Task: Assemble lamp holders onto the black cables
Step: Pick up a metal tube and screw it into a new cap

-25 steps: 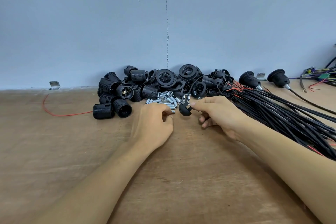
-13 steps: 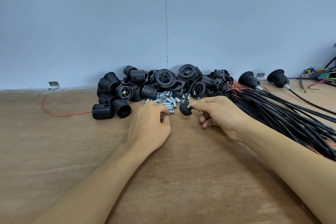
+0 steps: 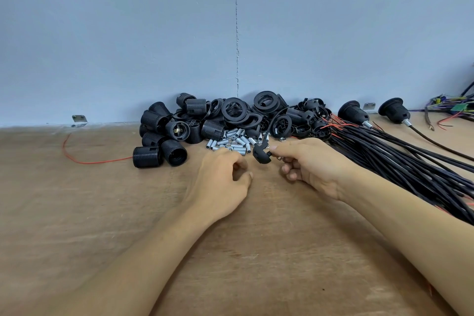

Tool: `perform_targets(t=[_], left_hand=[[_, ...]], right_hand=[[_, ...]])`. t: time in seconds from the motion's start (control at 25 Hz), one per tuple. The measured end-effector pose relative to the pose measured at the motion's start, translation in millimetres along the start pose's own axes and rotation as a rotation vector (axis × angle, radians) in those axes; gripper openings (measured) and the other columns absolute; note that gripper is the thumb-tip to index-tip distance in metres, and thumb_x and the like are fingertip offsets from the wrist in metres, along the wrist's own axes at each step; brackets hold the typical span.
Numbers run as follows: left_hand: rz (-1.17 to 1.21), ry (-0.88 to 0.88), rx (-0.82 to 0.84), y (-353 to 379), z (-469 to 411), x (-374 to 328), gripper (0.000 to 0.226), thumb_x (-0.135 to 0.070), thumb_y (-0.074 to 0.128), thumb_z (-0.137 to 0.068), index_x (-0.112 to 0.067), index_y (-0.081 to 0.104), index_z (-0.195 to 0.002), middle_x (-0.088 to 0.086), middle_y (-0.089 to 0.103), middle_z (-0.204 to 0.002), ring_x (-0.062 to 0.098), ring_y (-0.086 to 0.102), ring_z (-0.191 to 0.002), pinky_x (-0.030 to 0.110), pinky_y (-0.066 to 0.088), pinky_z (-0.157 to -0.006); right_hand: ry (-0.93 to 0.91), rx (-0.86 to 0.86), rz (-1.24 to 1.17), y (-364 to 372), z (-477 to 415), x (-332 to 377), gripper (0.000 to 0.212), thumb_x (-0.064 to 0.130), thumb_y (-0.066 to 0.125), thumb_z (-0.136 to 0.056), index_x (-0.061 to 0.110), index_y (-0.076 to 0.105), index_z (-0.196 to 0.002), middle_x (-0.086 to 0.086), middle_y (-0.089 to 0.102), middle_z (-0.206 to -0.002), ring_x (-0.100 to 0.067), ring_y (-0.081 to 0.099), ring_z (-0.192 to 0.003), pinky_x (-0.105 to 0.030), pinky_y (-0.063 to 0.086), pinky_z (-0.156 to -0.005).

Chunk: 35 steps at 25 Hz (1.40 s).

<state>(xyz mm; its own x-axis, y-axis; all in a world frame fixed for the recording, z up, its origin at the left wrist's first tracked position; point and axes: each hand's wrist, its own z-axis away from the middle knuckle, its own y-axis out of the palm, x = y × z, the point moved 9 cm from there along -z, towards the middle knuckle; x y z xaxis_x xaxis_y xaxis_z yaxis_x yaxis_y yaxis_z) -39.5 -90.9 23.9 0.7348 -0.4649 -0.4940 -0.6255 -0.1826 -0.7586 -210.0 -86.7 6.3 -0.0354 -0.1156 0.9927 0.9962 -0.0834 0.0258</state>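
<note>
My right hand (image 3: 311, 165) pinches a black cap (image 3: 260, 156). My left hand (image 3: 218, 183) curls by metal tubes (image 3: 232, 140); whether it holds one, I cannot tell.

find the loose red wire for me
Head view, left side: the red wire lies on the wooden table, curving from the wall toward the leftmost black lamp holder.

The lamp holder shells (image 3: 147, 157) are black with ribbed threading; the rings (image 3: 234, 110) and the domed cap (image 3: 260, 158) are black too. The threaded tubes (image 3: 232, 141) are silvery. The cables (image 3: 384, 159) are black with red wire ends (image 3: 337, 123), the loose wire (image 3: 84, 162) red, the table (image 3: 77, 213) grained brown, the wall (image 3: 128, 33) pale blue-grey.
</note>
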Motion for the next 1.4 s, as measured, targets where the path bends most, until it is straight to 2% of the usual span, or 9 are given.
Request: perform_targets(t=[0.12,0.36,0.64,0.8,0.92,1.08,1.2,1.32,1.4], left_hand=[[-0.085,0.039,0.009,2,-5,-1,0.013,-0.031,0.067,-0.093,-0.025,0.066,-0.104,-0.009,0.055,-0.101,0.012,0.050,-0.095,0.025,0.031,-0.077],[-0.098,0.036,0.042,3,-15,5,0.034,-0.020,0.058,-0.099,-0.030,0.064,-0.131,-0.007,0.052,-0.114,0.020,0.058,-0.108,0.031,0.043,-0.086],[0.023,0.089,-0.007,-3,-17,2,0.008,-0.021,0.072,-0.091,-0.028,0.073,-0.094,-0.015,0.060,-0.096,-0.002,0.052,-0.082,0.025,0.043,-0.077],[0.089,0.081,0.046,-1,-15,-1,0.025,-0.014,0.074,-0.087,-0.035,0.065,-0.076,-0.024,0.062,-0.062,-0.007,0.057,-0.066,0.009,0.034,-0.058],[0.186,0.038,0.023,-1,-14,3,0.034,-0.008,0.076,-0.085,-0.034,0.060,-0.070,-0.030,0.063,-0.066,-0.006,0.059,-0.061,0.006,0.040,-0.059],[0.273,-0.107,-0.214,-21,-23,20,0.024,-0.011,0.080,-0.082,-0.026,0.065,-0.070,-0.014,0.063,-0.060,-0.001,0.060,-0.059,0.007,0.042,-0.057],[0.390,-0.175,-0.304,-25,-36,28,0.027,-0.007,0.076,-0.085,-0.027,0.064,-0.072,-0.008,0.070,-0.068,0.004,0.068,-0.063,0.018,0.053,-0.063],[0.439,-0.167,-0.274,-19,-43,29,0.031,0.003,0.070,-0.087,-0.025,0.065,-0.076,-0.016,0.069,-0.085,-0.007,0.068,-0.079,0.004,0.050,-0.070],[0.380,-0.114,-0.270,-19,-41,23,0.030,0.008,0.064,-0.087,-0.020,0.069,-0.079,-0.014,0.067,-0.090,-0.005,0.066,-0.083,0.002,0.046,-0.071]], right_hand=[[-0.004,0.002,0.017,0,0,0,0.011,0.007,0.067,-0.093,-0.002,0.067,-0.099,0.008,0.051,-0.050,-0.010,0.047,-0.046,-0.020,0.035,-0.039],[-0.014,0.002,0.020,1,2,2,0.011,0.006,0.066,-0.093,0.004,0.063,-0.082,0.005,0.047,-0.054,-0.010,0.047,-0.045,-0.020,0.034,-0.038],[-0.049,-0.007,0.023,-1,0,2,0.009,0.010,0.067,-0.093,0.001,0.068,-0.092,0.002,0.048,-0.055,-0.011,0.047,-0.045,-0.022,0.036,-0.040],[-0.200,-0.092,0.301,-8,1,11,0.023,0.024,0.068,-0.095,0.002,0.068,-0.085,-0.004,0.053,-0.053,-0.013,0.042,-0.041,-0.023,0.038,-0.044],[-0.255,-0.117,0.371,-9,0,13,0.020,0.027,0.069,-0.094,0.009,0.071,-0.085,0.001,0.052,-0.050,-0.014,0.043,-0.045,-0.026,0.038,-0.047],[-0.268,-0.107,0.402,-8,-1,12,0.018,0.029,0.070,-0.092,0.018,0.070,-0.078,0.007,0.051,-0.050,-0.014,0.045,-0.050,-0.031,0.038,-0.054],[-0.274,-0.101,0.411,-8,-1,12,0.018,0.028,0.070,-0.092,0.018,0.070,-0.077,0.007,0.050,-0.049,-0.013,0.044,-0.049,-0.029,0.036,-0.052],[-0.288,-0.090,0.374,-7,-1,12,0.017,0.026,0.070,-0.093,0.014,0.070,-0.081,0.004,0.049,-0.049,-0.015,0.043,-0.049,-0.026,0.036,-0.046],[-0.283,-0.090,0.368,-8,-3,12,0.018,0.026,0.069,-0.094,0.010,0.071,-0.085,0.002,0.050,-0.049,-0.013,0.042,-0.046,-0.024,0.036,-0.044]])
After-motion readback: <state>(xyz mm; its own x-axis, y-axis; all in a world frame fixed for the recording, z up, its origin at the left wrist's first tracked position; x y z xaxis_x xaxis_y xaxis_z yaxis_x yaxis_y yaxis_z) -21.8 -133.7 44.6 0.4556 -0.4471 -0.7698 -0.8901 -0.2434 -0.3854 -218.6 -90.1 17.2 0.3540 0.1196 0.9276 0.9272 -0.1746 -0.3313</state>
